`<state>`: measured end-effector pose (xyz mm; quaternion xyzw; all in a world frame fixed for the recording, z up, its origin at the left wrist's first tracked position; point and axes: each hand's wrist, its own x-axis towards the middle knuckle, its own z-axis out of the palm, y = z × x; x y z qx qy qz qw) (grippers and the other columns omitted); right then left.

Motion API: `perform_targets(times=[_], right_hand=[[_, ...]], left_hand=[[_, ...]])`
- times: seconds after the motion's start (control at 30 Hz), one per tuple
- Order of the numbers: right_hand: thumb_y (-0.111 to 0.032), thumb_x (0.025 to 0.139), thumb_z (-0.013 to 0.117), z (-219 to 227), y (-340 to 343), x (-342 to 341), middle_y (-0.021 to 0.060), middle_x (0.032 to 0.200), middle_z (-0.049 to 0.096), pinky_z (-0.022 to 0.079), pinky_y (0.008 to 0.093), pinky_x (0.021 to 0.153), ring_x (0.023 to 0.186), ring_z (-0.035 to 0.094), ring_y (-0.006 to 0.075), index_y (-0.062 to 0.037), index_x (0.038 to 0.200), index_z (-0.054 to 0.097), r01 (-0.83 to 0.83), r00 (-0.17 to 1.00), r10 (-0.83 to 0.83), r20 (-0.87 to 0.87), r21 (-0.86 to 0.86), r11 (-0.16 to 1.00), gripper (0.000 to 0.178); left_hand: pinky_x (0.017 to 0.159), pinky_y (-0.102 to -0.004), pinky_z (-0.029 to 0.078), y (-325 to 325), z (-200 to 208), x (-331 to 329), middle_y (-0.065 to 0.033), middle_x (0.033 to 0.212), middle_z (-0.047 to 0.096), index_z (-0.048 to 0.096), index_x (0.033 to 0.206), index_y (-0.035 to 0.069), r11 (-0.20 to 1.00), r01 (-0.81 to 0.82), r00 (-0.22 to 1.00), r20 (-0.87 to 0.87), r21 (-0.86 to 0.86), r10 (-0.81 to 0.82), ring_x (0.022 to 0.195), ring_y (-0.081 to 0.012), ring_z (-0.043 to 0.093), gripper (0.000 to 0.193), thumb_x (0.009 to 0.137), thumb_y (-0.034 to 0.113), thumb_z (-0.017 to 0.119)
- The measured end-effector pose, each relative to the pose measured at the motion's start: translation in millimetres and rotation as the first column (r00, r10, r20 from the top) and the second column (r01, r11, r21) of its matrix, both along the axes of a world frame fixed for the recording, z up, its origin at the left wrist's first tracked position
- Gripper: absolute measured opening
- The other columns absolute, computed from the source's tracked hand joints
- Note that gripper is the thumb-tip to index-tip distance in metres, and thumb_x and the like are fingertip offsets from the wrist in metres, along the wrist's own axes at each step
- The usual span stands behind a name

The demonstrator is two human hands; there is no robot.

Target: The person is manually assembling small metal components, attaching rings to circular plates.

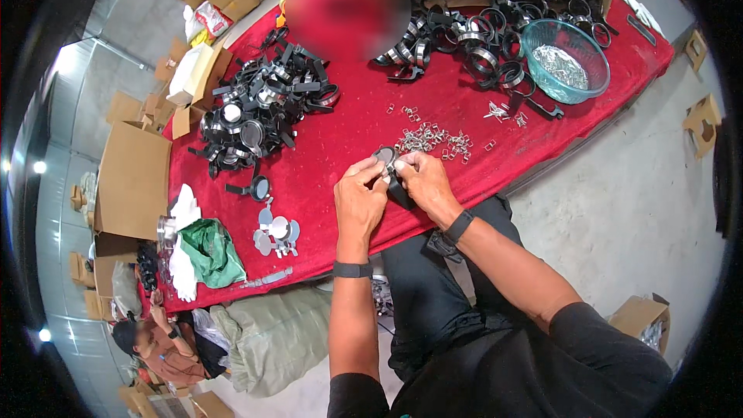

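Both hands are at the near edge of the red-covered table, closed on one metal ring with a round lid (pixel 385 155) and a black handle that hangs toward my lap. My left hand (pixel 361 192) pinches its left side. From the right, my right hand (pixel 425 184) grips it near the joint of ring and handle; the fingertips hide the exact contact. Just beyond my fingers lies a loose pile of small metal clips (pixel 424 138). To the left, a similar ring with a black handle (pixel 259 188) lies alone, near several flat round metal lids (pixel 277 231).
A heap of black-handled rings (pixel 267 101) sits at left; more fill the far right. A teal basket (pixel 600 81) holds metal pins, with loose pins (pixel 497 111) beside it. A green bag (pixel 213 251) and an open carton (pixel 131 178) stand left. Another person (pixel 174 352) is lower left.
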<state>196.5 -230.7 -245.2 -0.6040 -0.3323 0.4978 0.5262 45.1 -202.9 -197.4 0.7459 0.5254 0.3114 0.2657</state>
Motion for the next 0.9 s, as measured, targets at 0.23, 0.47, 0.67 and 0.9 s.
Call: perform_targets(times=[0.23,0.47,0.67,0.9], right_hand=[[-0.020,0.102,0.071,-0.6,1.4,-4.8,0.0187,0.092,0.080,0.059,0.0414,0.076,0.084,0.078,0.0254,0.0049,0.109,0.078,0.074,0.990,-0.083,0.117,0.075,0.994,0.027],[-0.024,0.102,0.070,-2.5,-4.5,-6.4,0.0240,0.090,0.078,0.058,0.0470,0.078,0.086,0.078,0.0356,0.0038,0.105,0.077,0.088,0.972,-0.113,0.204,0.130,0.988,0.029],[-0.025,0.101,0.069,-0.1,-2.9,-4.4,0.0246,0.092,0.078,0.057,0.0472,0.080,0.087,0.078,0.0358,0.0036,0.106,0.077,0.074,0.975,-0.096,0.202,0.113,0.991,0.030],[-0.025,0.100,0.069,2.2,-5.4,-4.6,0.0226,0.092,0.079,0.058,0.0457,0.081,0.087,0.077,0.0339,0.0042,0.106,0.077,0.072,0.987,-0.083,0.137,0.081,0.994,0.030]], left_hand=[[0.107,-0.0393,0.057,-0.3,4.0,1.9,-0.0214,0.127,0.079,0.082,0.117,-0.001,1.000,0.013,0.999,-0.046,0.020,-0.012,0.119,-0.0336,0.076,0.031,0.087,0.006,0.077],[0.106,-0.0386,0.057,-3.0,2.7,4.8,-0.0222,0.126,0.079,0.082,0.117,-0.001,0.999,-0.009,0.999,-0.050,0.044,0.011,0.118,-0.0325,0.076,0.030,0.088,0.006,0.076],[0.108,-0.0380,0.057,-3.4,0.2,5.8,-0.0218,0.127,0.079,0.082,0.118,-0.001,1.000,-0.016,1.000,0.015,0.006,0.016,0.119,-0.0315,0.076,0.032,0.087,0.004,0.076],[0.107,-0.0378,0.057,-5.7,2.6,5.8,-0.0213,0.128,0.079,0.082,0.118,-0.001,1.000,-0.014,1.000,-0.005,-0.013,0.014,0.120,-0.0307,0.076,0.032,0.087,0.003,0.076]])
